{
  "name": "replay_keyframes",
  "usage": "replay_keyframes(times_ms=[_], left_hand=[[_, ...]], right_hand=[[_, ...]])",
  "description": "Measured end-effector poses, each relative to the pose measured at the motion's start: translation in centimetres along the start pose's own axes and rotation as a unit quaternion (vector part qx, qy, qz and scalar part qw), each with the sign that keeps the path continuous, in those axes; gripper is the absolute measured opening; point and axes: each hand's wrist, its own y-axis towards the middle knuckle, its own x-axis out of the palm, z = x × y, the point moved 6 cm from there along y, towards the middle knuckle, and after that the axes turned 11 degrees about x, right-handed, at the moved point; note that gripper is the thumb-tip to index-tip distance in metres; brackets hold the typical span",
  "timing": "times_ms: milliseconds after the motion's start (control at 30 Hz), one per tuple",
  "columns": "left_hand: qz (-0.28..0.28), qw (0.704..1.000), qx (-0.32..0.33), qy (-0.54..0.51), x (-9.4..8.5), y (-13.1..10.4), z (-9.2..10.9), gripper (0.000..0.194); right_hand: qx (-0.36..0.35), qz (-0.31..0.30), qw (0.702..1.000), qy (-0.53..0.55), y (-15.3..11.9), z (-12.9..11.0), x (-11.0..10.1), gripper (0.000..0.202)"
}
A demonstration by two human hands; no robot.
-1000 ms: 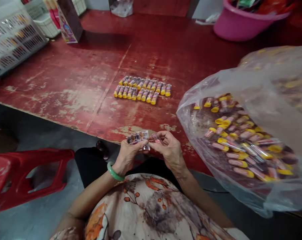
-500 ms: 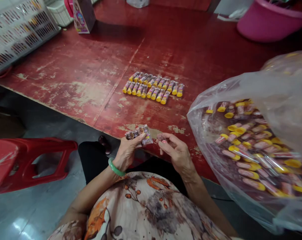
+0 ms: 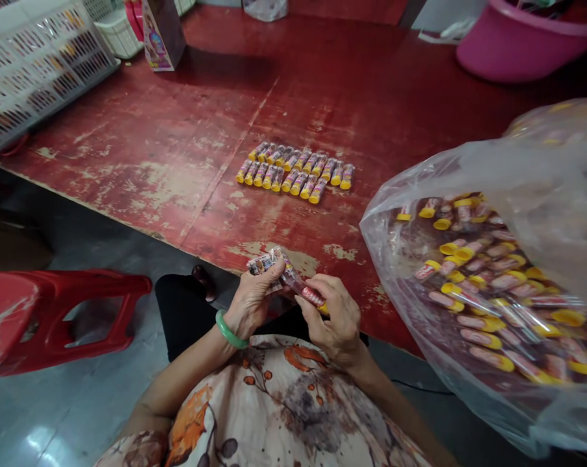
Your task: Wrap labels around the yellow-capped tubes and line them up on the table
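Observation:
My left hand (image 3: 252,293), with a green bangle at its wrist, pinches several small printed paper cards (image 3: 263,264) between thumb and fingers. My right hand (image 3: 335,314) is closed around a clear plastic tube (image 3: 313,297) with a red-and-white inside and a yellow cap. The tube's far end meets the cards at my left fingertips; whether a card is inside it I cannot tell. Beyond my hands, capped tubes (image 3: 296,170) with printed cards in them lie in two rows on the red table (image 3: 215,220).
At right, a large clear plastic bag (image 3: 400,175) holds many yellow-capped tubes. A pink tub (image 3: 521,48) stands at the back right. White baskets (image 3: 45,71) and a printed carton (image 3: 161,39) occupy the back left. A red stool (image 3: 79,311) is on the floor at left.
My right hand has turned and come closer to my left, bringing the tube up against the cards. The tube now shows clearly between both hands. The rows on the table are unchanged.

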Motion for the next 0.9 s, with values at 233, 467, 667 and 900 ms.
replay_keyframes(times_ms=[233, 467, 667, 900], left_hand=[[-0.005, 0.999, 0.033, -0.004, 0.2, -0.6, 0.4, 0.038], [-0.036, 0.997, 0.070, 0.005, -0.1, -0.5, -0.2, 0.031], [-0.033, 0.999, 0.042, -0.006, -0.2, -0.6, 0.2, 0.032], [-0.067, 0.998, 0.007, -0.018, 0.4, -0.7, 0.6, 0.030]], right_hand=[[-0.031, 0.033, 0.999, -0.026, -0.1, -0.9, 0.4, 0.031], [-0.037, 0.027, 0.996, -0.082, -0.2, -1.4, 1.6, 0.029], [-0.001, -0.094, 0.994, 0.052, 1.2, -0.6, 1.3, 0.037], [0.049, -0.078, 0.988, 0.122, 1.3, 0.8, -0.9, 0.033]])
